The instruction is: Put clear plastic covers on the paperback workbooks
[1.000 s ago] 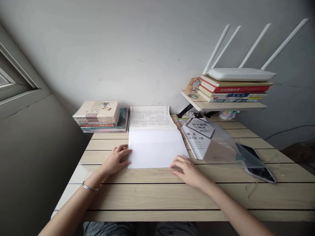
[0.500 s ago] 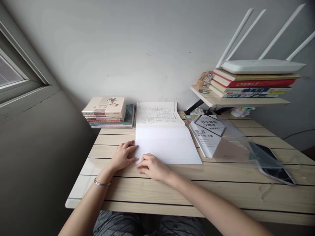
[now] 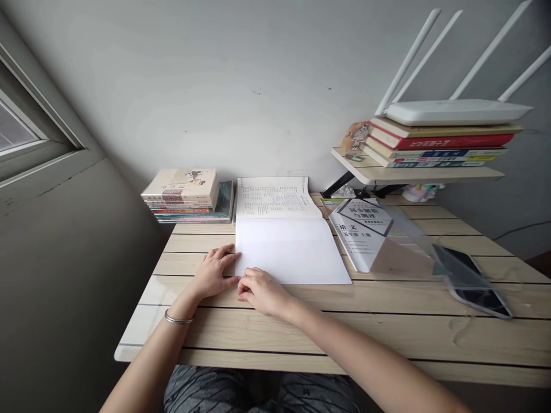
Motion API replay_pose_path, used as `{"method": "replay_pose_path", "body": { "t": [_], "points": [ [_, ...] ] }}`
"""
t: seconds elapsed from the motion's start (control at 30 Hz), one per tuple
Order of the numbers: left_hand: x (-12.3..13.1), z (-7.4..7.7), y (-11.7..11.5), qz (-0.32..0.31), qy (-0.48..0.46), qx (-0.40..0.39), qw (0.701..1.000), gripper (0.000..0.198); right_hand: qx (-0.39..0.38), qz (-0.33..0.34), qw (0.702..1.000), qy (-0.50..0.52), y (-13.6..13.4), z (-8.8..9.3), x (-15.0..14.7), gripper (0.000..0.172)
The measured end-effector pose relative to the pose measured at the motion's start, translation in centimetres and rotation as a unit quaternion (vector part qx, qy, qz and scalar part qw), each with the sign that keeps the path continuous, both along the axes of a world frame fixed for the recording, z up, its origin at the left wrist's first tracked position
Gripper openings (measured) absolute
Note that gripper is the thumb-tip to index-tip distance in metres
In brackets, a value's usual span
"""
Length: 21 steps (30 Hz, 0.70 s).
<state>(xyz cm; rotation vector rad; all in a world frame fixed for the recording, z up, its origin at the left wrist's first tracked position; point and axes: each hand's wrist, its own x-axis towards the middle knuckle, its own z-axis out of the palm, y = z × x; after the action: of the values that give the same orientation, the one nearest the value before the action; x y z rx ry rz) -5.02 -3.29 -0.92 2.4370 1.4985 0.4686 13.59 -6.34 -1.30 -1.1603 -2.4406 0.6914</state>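
Open book (image 3: 286,246): left hand (image 3: 213,273) flat, right hand (image 3: 261,292) curled.

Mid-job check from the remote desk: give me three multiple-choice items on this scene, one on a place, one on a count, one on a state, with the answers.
1. Where is the left hand?
A. On the phone
B. At the left edge of the book
C. On the wall shelf

2. How many antennas rise from the white router?
A. Two
B. Three
C. Four

3. What state is the book in?
A. Lying open
B. Shut
C. Standing upright

Answers:
1. B: the fingertips reach the edge of its blank page.
2. C: four separate antennas show behind the router.
3. A: a printed page lies beyond the blank one.
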Motion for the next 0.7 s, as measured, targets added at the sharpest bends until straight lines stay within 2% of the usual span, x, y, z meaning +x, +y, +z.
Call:
{"method": "replay_pose_path", "body": {
  "t": [0.27, 0.37, 0.43, 0.5, 0.57, 0.63, 0.7],
  "points": [
    [-0.2, -0.3, 0.2, -0.006, -0.01, -0.006, 1.0, 0.058, 0.067, 0.009, 0.996, -0.062, -1.0, -0.5, -0.4, 0.011],
    [-0.3, -0.2, 0.2, -0.009, -0.016, -0.008, 1.0, 0.06, 0.084, 0.05, 0.994, -0.043, -1.6, -0.5, 0.9, 0.011],
    [-0.3, -0.2, 0.2, -0.012, -0.021, -0.009, 1.0, 0.06, 0.07, 0.082, 0.994, -0.015, -2.3, -0.1, 2.5, 0.014],
    [-0.4, -0.2, 0.2, -0.013, -0.023, -0.011, 1.0, 0.061, 0.009, 0.094, 0.995, 0.044, -3.0, 0.3, 4.6, 0.015],
    [-0.4, -0.2, 0.2, -0.011, -0.018, -0.016, 1.0, 0.061, -0.095, 0.07, 0.985, 0.127, -3.5, 0.7, 7.5, 0.013],
    [-0.5, -0.3, 0.3, -0.011, -0.012, -0.021, 1.0, 0.061, -0.2, 0.007, 0.956, 0.213, -3.7, 0.8, 11.1, 0.016],
    [-0.6, -0.3, 0.4, -0.012, -0.01, -0.023, 1.0, 0.061, -0.24, -0.091, 0.919, 0.299, -3.5, 0.6, 15.5, 0.024]
  ]
}}
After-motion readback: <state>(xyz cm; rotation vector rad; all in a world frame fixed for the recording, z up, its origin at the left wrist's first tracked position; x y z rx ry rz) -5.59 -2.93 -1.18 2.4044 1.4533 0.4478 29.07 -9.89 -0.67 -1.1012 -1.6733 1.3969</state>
